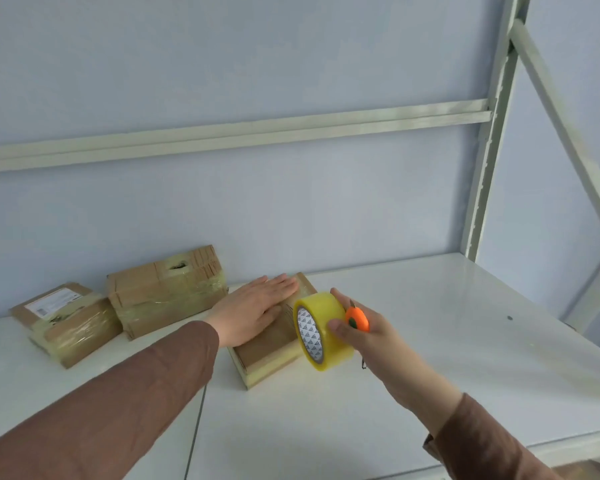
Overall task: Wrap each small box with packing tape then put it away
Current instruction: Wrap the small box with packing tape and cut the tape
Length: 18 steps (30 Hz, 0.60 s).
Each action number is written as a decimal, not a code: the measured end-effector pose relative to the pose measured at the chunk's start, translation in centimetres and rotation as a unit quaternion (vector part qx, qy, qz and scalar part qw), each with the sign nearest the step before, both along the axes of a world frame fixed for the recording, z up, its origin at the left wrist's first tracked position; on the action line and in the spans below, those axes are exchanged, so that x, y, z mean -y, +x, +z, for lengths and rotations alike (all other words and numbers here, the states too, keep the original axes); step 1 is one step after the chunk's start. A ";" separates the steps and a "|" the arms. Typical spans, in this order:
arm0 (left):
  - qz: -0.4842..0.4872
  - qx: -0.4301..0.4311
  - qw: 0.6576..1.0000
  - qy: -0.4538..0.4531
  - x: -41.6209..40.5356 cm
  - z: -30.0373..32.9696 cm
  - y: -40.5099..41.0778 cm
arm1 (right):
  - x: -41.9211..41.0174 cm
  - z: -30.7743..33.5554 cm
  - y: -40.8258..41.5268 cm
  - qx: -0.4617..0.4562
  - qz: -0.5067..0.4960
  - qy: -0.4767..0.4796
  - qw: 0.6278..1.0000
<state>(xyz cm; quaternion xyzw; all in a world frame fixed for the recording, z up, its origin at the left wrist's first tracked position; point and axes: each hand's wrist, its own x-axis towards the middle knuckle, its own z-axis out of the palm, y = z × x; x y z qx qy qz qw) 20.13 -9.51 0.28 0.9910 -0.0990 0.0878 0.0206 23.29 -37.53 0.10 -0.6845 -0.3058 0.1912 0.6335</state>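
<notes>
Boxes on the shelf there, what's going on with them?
A person is taping small boxes on a white shelf. The left hand presses flat on the nearest box, while the right hand holds a yellow tape roll and an orange cutter. Two wrapped boxes sit to its left.

A pale green metal shelving frame [482, 188] stands against a light blue wall [222, 64], over a glossy white shelf board [430, 323].

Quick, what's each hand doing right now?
Left hand: open, flat on the small brown cardboard box.
Right hand: holding the yellow packing tape roll and small orange cutter.
</notes>
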 end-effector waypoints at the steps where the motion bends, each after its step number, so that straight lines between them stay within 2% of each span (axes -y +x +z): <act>1: 0.009 -0.006 0.999 0.030 -0.2 -0.5 -0.1 | 0.1 -0.6 -0.1 -0.005 0.020 0.025 0.999; 5: 0.062 -0.077 0.994 0.049 -0.2 -1.1 0.0 | -0.2 -2.0 -0.3 0.002 0.026 0.053 0.998; 9: 0.057 -0.084 0.995 0.016 -0.3 -1.3 0.4 | -0.9 -1.1 0.3 0.002 -0.013 0.079 0.997; 13: 0.072 -0.152 0.982 -0.088 -0.8 -1.5 -0.1 | -0.5 -2.8 -0.1 0.005 -0.043 -0.011 0.999; 15: 0.059 -0.160 0.982 -0.077 -0.8 -1.1 0.0 | 0.0 -4.1 -0.8 0.025 -0.045 -0.062 0.997; 18: 0.034 -0.160 0.986 -0.034 -0.2 -0.9 0.4 | 0.2 -4.9 -1.1 0.006 -0.063 -0.080 0.995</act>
